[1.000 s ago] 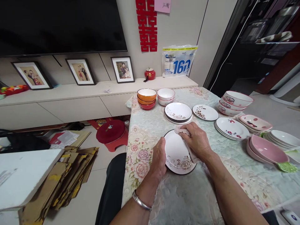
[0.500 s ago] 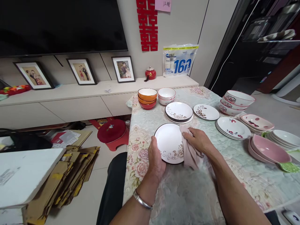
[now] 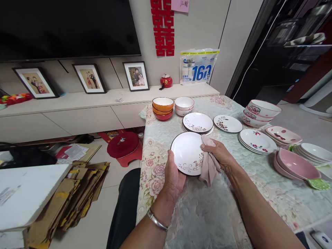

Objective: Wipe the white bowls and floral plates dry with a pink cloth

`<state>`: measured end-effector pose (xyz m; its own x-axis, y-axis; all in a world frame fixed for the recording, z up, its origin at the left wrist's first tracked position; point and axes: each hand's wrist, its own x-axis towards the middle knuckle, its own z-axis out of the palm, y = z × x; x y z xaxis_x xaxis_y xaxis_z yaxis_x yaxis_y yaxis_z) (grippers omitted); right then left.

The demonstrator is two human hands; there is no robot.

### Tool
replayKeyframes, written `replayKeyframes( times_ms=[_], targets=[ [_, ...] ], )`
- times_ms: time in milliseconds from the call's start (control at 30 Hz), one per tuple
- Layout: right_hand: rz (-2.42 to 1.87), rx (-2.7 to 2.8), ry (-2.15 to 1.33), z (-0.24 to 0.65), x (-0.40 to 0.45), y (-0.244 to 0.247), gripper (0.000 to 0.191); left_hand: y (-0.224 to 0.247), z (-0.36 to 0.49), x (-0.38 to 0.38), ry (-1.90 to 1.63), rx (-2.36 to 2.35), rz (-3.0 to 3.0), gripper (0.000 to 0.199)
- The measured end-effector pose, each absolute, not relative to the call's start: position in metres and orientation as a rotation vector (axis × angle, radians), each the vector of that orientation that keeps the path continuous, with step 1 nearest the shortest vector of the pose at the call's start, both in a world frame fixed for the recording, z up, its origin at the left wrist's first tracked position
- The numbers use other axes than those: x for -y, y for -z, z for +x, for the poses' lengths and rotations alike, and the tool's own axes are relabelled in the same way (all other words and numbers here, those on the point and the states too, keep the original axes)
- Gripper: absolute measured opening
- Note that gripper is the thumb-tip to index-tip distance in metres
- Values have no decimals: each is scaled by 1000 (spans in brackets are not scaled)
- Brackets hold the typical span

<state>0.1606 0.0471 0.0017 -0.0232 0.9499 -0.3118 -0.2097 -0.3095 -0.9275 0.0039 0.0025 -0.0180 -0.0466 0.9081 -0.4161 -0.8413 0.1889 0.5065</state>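
A white plate [image 3: 187, 152] with a dark rim and brown floral print is held tilted above the table. My left hand [image 3: 173, 173] grips its lower left edge, thumb along the rim and the fingers beneath. At the plate's right edge my right hand [image 3: 219, 155] is closed on a pinkish-beige cloth [image 3: 209, 166], pressing it over the rim. Part of the cloth hangs down below the plate. Just beyond lies a stack of similar plates [image 3: 198, 121], and a single flower-printed plate [image 3: 228, 123] rests to its right.
A floral tablecloth [image 3: 155, 166] covers the table. Orange and red bowls [image 3: 163, 107] and white bowls [image 3: 184, 105] stand at the back. On the right are tall bowls [image 3: 261, 110], small plates [image 3: 257, 141] and pink dishes [image 3: 298, 162]. A red stool [image 3: 123, 147] and flattened cardboard [image 3: 70, 197] are left.
The plate has risen slightly and tilted more toward me. The cloth and my right hand have shifted a little along its right edge.
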Motion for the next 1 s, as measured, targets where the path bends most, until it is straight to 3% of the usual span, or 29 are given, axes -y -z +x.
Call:
replayKeyframes(
  times_ms=[333, 600, 833, 1000],
  targets=[
    [-1312, 819, -1182, 162, -47, -8, 55, 18, 8, -6, -1453, -749, 160, 37],
    [-1268, 1127, -592, 171, -49, 0, 40, 17, 3, -6, -1415, -764, 217, 23],
    [-1280, 1480, -59, 164, -32, -7, 33, 16, -2, -4, -1381, -926, 349, 30],
    [-1207, 1648, 95, 156, -16, -12, 40, 14, -3, -4, -1399, -983, 339, 27]
  ],
)
